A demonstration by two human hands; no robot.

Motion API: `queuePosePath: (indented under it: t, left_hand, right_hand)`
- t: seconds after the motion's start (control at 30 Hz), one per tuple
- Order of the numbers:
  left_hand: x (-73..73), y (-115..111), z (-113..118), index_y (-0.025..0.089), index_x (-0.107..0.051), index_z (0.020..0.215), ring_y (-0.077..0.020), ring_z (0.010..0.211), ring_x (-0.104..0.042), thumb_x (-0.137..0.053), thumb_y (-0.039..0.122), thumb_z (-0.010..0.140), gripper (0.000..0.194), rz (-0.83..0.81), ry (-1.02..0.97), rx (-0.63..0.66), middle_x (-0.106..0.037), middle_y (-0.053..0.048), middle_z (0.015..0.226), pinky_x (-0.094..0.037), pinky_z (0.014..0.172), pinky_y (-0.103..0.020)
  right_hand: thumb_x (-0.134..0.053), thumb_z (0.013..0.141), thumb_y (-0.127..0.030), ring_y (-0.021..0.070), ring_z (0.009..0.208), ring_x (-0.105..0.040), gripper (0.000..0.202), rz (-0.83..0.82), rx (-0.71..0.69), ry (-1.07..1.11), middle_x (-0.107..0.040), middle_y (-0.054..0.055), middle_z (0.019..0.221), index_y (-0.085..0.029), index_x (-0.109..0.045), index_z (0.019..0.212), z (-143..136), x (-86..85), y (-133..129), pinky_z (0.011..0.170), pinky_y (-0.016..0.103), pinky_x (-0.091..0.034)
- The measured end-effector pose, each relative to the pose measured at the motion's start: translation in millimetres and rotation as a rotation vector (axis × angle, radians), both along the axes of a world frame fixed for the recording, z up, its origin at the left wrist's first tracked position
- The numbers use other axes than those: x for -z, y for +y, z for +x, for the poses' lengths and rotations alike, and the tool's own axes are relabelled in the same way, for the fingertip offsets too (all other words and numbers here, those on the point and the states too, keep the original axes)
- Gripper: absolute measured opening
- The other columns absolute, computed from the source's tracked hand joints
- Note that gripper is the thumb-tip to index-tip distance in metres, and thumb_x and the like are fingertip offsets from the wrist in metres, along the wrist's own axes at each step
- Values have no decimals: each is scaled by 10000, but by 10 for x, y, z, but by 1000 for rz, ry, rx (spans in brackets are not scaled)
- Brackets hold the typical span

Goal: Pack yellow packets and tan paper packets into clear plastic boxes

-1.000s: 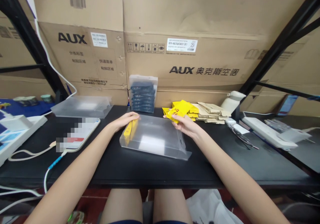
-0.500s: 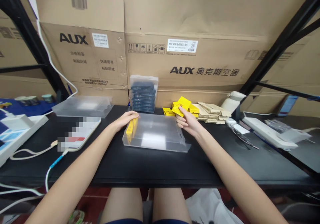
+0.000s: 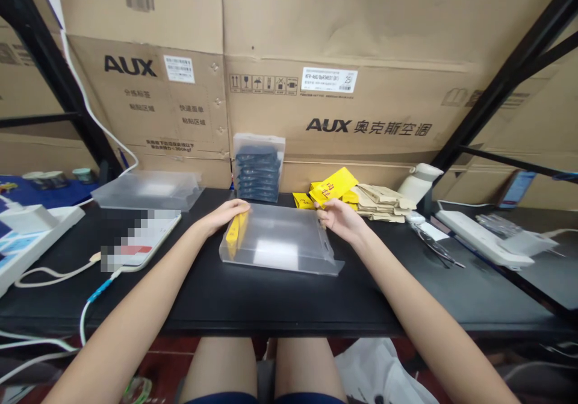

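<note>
A clear rectangular plastic box [image 3: 284,229] is gripped at its left end by the curled left hand [image 3: 229,214]; probably light and slippery, it is best held by its edges, long axis running rightward. Beyond the nearly closed right hand [image 3: 342,220], a flat yellow printed packet [image 3: 335,185] is apparently pinched, slanting away rightward.

Dark blue shorts [image 3: 221,398] are covering the tops of two bare legs [image 3: 221,365], and both arms [image 3: 149,289] are showing bare.
</note>
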State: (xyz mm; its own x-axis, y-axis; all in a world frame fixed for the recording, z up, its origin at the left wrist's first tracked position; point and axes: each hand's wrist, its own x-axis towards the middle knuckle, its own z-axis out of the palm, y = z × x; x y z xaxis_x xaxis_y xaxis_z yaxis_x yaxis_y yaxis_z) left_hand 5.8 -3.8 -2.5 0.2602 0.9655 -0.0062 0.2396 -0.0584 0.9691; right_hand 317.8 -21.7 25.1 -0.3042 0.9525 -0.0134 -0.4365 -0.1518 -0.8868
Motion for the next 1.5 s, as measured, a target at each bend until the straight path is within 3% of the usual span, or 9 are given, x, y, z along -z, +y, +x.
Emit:
queuePosePath:
  t: [0.17,0.33,0.5,0.67,0.83,0.93,1.1,1.2,1.5]
  left_hand:
    - [-8,-4,5,173,-655,881,-208,823,-577,-648,519,673,404,3,12,12,-643,-36,861,-420,748,-313]
    - [-5,9,-6,174,-648,893,-215,843,-581,-656,522,662,418,-1,10,13,-647,-38,881,-422,762,-314]
    - [-11,0,-6,170,-648,892,-216,840,-582,-646,533,662,429,3,15,22,-650,-43,880,-424,759,-316]
    - [0,8,-12,166,-655,896,-214,836,-584,-643,536,667,436,10,18,27,-650,-49,883,-426,757,-315]
    - [29,41,-34,179,-663,902,-206,837,-590,-668,528,649,431,-18,-8,27,-659,-41,902,-430,756,-310]
    - [39,47,-38,176,-662,899,-205,842,-588,-665,530,652,432,-8,-3,26,-656,-42,906,-428,758,-308]
    - [37,36,-34,172,-646,923,-207,846,-584,-651,524,673,432,-10,-5,39,-645,-45,905,-431,752,-304]
    - [36,36,-32,172,-650,915,-209,844,-584,-655,523,667,429,-2,4,32,-648,-46,902,-432,753,-305]
    - [34,38,-30,172,-650,916,-213,849,-589,-654,531,664,439,-9,-3,30,-652,-50,908,-436,765,-311]
  right_hand:
    - [-490,712,-57,97,575,-585,222,-44,7,-39,-683,48,827,-153,-582,889,5,-1,-2,429,166,-450]
    - [-457,687,-27,156,880,-657,343,-40,44,-17,-699,71,990,-172,-588,968,1,14,4,656,229,-531]
    - [-543,792,-208,153,785,-667,161,-57,103,38,-697,23,958,-227,-575,948,0,2,33,583,230,-525]
    - [-536,818,-368,155,712,-648,169,-1,147,22,-699,21,906,-242,-564,927,23,7,55,556,246,-517]
    - [-535,811,-313,111,549,-573,147,18,148,70,-700,15,856,-228,-570,926,39,-3,42,467,207,-469]
    - [-524,822,-278,114,577,-597,129,-24,171,109,-700,18,845,-214,-576,920,27,-8,46,454,196,-469]
    - [-567,774,-155,130,804,-655,123,16,309,155,-699,0,904,-217,-584,879,11,32,117,624,218,-551]
    - [-610,712,-112,136,846,-654,172,83,307,148,-700,-3,876,-213,-589,849,11,62,144,723,237,-558]
    - [-662,560,-56,184,869,-659,320,224,362,4,-696,-2,838,-210,-592,831,18,22,84,755,307,-556]
